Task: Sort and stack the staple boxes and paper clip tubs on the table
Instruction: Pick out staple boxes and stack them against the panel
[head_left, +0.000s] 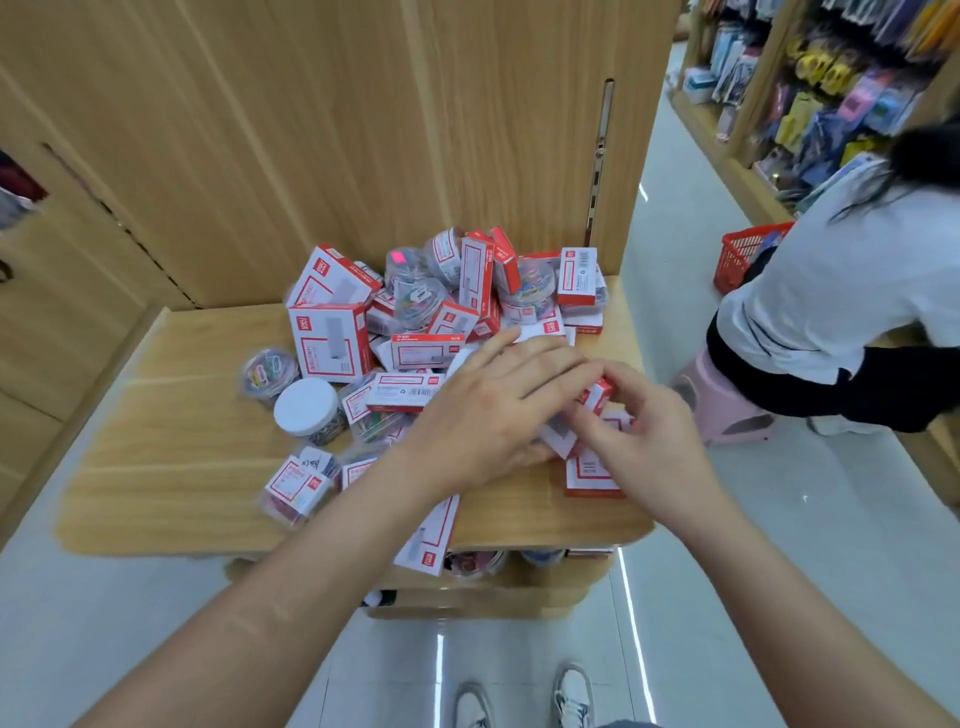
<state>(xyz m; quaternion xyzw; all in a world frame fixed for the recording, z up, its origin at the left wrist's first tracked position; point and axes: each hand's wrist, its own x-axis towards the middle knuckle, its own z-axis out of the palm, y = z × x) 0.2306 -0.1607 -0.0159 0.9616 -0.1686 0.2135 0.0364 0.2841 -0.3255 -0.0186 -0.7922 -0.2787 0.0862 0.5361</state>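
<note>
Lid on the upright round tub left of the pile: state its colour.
The lid is plain white; head view.

Glossy card staple boxes (327, 338), clear plastic tubs (418, 299), matt wood-grain table (171, 447).

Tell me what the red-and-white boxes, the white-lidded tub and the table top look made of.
Staple boxes: printed cardboard, slightly glossy, with sharp folded edges. White-lidded tub: clear plastic wall, since clips show through; matte white lid, probably plastic. Table: pale wood grain, smooth; veneer or laminate, cannot tell which.
</note>
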